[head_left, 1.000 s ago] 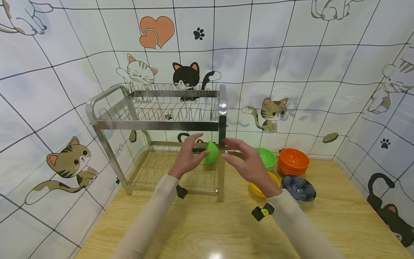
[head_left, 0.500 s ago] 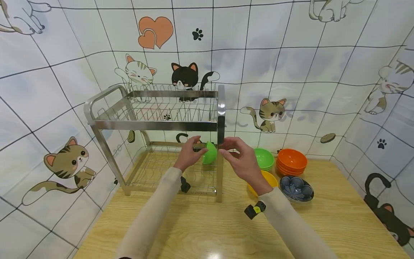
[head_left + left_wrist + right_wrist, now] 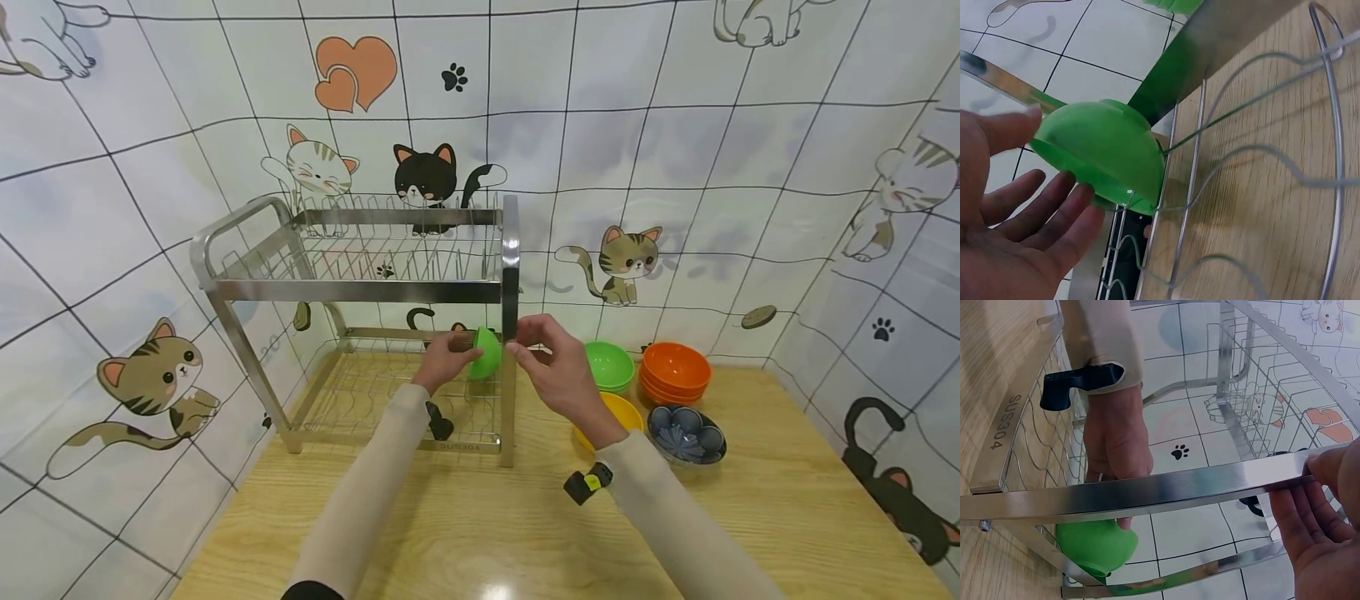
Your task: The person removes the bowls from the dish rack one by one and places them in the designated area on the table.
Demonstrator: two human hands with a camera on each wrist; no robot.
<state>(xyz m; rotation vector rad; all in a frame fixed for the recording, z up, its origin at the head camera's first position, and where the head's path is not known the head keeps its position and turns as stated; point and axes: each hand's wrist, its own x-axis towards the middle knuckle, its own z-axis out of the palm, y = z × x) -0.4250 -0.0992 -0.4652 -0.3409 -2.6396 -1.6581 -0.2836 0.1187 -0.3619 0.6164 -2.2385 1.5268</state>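
Observation:
A green bowl (image 3: 486, 354) stands on its edge at the right end of the dish rack's lower wire shelf, its opening facing left. My left hand (image 3: 444, 360) reaches into the rack and pinches the bowl's rim; in the left wrist view the thumb (image 3: 1022, 128) lies at the outside and the fingers (image 3: 1079, 206) at the opening. My right hand (image 3: 557, 367) holds the right front post of the steel dish rack (image 3: 360, 291). In the right wrist view, its thumb and fingers (image 3: 1307, 519) lie on either side of that post.
Right of the rack stand stacked green bowls (image 3: 609, 367), stacked orange bowls (image 3: 675, 372), a yellow bowl (image 3: 628, 412) partly behind my right forearm, and a dark patterned bowl (image 3: 686, 435). Wooden tabletop (image 3: 495, 525) lies in front, and a cat-patterned wall (image 3: 555, 150) rises close behind.
My left hand has moved slightly right, its thumb and fingers closing in on the green bowl's rim. My right hand has come left onto the rack post. The bowl stays in place.

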